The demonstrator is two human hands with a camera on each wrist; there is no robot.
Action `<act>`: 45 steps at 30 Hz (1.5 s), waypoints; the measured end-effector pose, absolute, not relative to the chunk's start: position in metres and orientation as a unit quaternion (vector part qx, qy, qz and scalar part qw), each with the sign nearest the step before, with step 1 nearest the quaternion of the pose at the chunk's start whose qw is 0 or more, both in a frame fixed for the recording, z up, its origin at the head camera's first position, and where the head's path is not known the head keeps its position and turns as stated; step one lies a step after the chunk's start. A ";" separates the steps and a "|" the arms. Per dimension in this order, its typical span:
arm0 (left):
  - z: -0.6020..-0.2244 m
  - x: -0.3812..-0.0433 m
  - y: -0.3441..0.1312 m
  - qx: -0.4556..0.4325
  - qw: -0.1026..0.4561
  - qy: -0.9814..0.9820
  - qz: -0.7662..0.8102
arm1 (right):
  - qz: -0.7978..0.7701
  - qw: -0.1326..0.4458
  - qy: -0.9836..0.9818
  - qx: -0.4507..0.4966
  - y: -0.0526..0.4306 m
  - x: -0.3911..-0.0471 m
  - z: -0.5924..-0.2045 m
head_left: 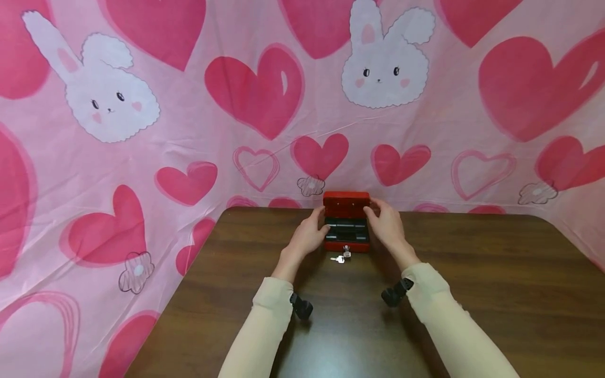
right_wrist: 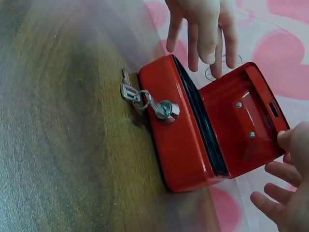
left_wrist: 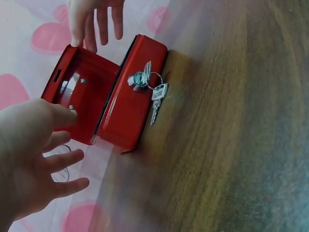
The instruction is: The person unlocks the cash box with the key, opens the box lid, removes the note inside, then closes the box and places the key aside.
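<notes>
A small red metal cash box (head_left: 347, 247) stands on the table with its lid (right_wrist: 241, 121) raised, showing a black compartment tray (head_left: 347, 229) inside. My right hand (head_left: 386, 223) pinches the lid's side edge, thumb on the inner face and index finger behind. Beside the box's left side is my left hand (head_left: 306, 236), its fingers loosely extended; in the right wrist view this hand (right_wrist: 205, 29) appears apart from the lid. A key (right_wrist: 153, 104) sits in the round front lock (right_wrist: 167, 111), and a second key (left_wrist: 157, 99) hangs from its ring (left_wrist: 155, 79).
The box is near the back edge of the brown wooden table (head_left: 472, 294). Behind it hangs a pink cloth (head_left: 331, 121) printed with hearts and rabbits. A black wrist camera (head_left: 302, 307) is strapped to the left wrist, another camera (head_left: 392, 295) to the right.
</notes>
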State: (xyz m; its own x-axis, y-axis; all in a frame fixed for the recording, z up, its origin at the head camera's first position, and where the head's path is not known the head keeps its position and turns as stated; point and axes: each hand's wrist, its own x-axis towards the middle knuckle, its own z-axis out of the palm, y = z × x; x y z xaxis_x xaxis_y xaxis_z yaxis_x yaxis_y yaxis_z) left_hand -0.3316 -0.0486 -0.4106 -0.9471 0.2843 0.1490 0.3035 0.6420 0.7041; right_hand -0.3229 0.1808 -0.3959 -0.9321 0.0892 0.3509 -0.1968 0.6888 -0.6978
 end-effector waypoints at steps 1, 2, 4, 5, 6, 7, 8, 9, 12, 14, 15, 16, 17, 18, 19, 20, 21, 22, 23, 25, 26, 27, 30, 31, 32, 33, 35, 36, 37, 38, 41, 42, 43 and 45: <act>-0.411 -0.332 -0.048 -0.163 0.010 -0.908 -0.386 | 0.401 0.177 -0.898 0.037 0.181 -0.323 -0.396; -0.410 -0.333 -0.048 -0.162 0.006 -0.909 -0.384 | 0.408 0.171 -0.896 0.044 0.182 -0.324 -0.397; -0.410 -0.334 -0.048 -0.163 0.005 -0.910 -0.382 | 0.417 0.158 -0.894 0.050 0.184 -0.324 -0.399; -0.410 -0.334 -0.048 -0.162 0.003 -0.910 -0.382 | 0.420 0.153 -0.893 0.051 0.184 -0.324 -0.400; -0.410 -0.334 -0.049 -0.162 0.002 -0.910 -0.383 | 0.422 0.150 -0.893 0.053 0.185 -0.324 -0.401; -0.410 -0.333 -0.049 -0.162 0.001 -0.909 -0.385 | 0.423 0.149 -0.892 0.053 0.186 -0.323 -0.402; -0.410 -0.333 -0.050 -0.162 0.002 -0.907 -0.388 | 0.425 0.148 -0.891 0.056 0.187 -0.322 -0.403; -0.410 -0.332 -0.050 -0.162 0.003 -0.907 -0.388 | 0.429 0.149 -0.889 0.057 0.187 -0.321 -0.403; -0.412 -0.329 -0.053 -0.164 0.014 -0.906 -0.390 | 0.438 0.165 -0.881 0.064 0.188 -0.317 -0.405; -0.413 -0.326 -0.055 -0.162 0.019 -0.906 -0.391 | 0.443 0.174 -0.877 0.069 0.188 -0.313 -0.406; -0.414 -0.325 -0.056 -0.162 0.021 -0.906 -0.391 | 0.444 0.178 -0.876 0.071 0.187 -0.311 -0.406; -0.415 -0.323 -0.057 -0.162 0.020 -0.905 -0.393 | 0.444 0.179 -0.875 0.073 0.187 -0.309 -0.407; -0.416 -0.321 -0.058 -0.161 0.017 -0.904 -0.395 | 0.444 0.179 -0.875 0.075 0.187 -0.306 -0.409; -0.418 -0.319 -0.059 -0.162 0.015 -0.903 -0.398 | 0.442 0.178 -0.876 0.075 0.187 -0.304 -0.411; -0.419 -0.317 -0.060 -0.162 0.014 -0.902 -0.400 | 0.439 0.176 -0.878 0.076 0.187 -0.301 -0.413; -0.420 -0.315 -0.062 -0.163 0.013 -0.900 -0.403 | 0.437 0.174 -0.879 0.077 0.187 -0.298 -0.415; -0.421 -0.314 -0.062 -0.163 0.013 -0.900 -0.405 | 0.435 0.171 -0.881 0.079 0.187 -0.296 -0.417; -0.422 -0.312 -0.063 -0.163 0.014 -0.899 -0.407 | 0.434 0.168 -0.882 0.079 0.187 -0.293 -0.419; -0.422 -0.311 -0.064 -0.163 0.017 -0.899 -0.407 | 0.432 0.166 -0.883 0.081 0.187 -0.291 -0.422; -0.423 -0.307 -0.065 -0.154 0.023 -0.902 -0.404 | 0.433 0.160 -0.883 0.081 0.188 -0.287 -0.426; -0.423 -0.305 -0.065 -0.148 0.026 -0.903 -0.402 | 0.434 0.158 -0.883 0.080 0.188 -0.285 -0.427; -0.423 -0.303 -0.065 -0.142 0.029 -0.905 -0.400 | 0.436 0.155 -0.883 0.080 0.188 -0.284 -0.428; -0.424 -0.298 -0.066 -0.124 0.036 -0.909 -0.396 | 0.439 0.148 -0.883 0.081 0.188 -0.280 -0.431; -0.425 -0.297 -0.066 -0.121 0.037 -0.909 -0.397 | 0.437 0.147 -0.884 0.083 0.187 -0.280 -0.431; -0.427 -0.296 -0.066 -0.122 0.038 -0.907 -0.401 | 0.435 0.146 -0.884 0.086 0.187 -0.279 -0.432; -0.428 -0.296 -0.066 -0.123 0.039 -0.906 -0.403 | 0.433 0.147 -0.885 0.088 0.187 -0.278 -0.432; -0.430 -0.294 -0.066 -0.126 0.043 -0.907 -0.400 | 0.422 0.148 -0.890 0.091 0.187 -0.276 -0.434; -0.431 -0.294 -0.066 -0.128 0.044 -0.907 -0.399 | 0.417 0.150 -0.892 0.092 0.187 -0.275 -0.435; -0.432 -0.293 -0.065 -0.130 0.045 -0.908 -0.396 | 0.414 0.149 -0.893 0.092 0.187 -0.274 -0.437; -0.433 -0.293 -0.065 -0.133 0.046 -0.909 -0.391 | 0.410 0.149 -0.895 0.092 0.187 -0.273 -0.438; -0.435 -0.292 -0.064 -0.135 0.044 -0.916 -0.376 | 0.405 0.144 -0.898 0.090 0.186 -0.272 -0.442; -0.436 -0.292 -0.064 -0.135 0.042 -0.917 -0.373 | 0.406 0.142 -0.899 0.090 0.186 -0.271 -0.442; -0.436 -0.292 -0.064 -0.136 0.042 -0.918 -0.370 | 0.407 0.140 -0.898 0.090 0.185 -0.271 -0.443; -0.437 -0.292 -0.064 -0.135 0.041 -0.920 -0.366 | 0.407 0.136 -0.898 0.092 0.184 -0.271 -0.444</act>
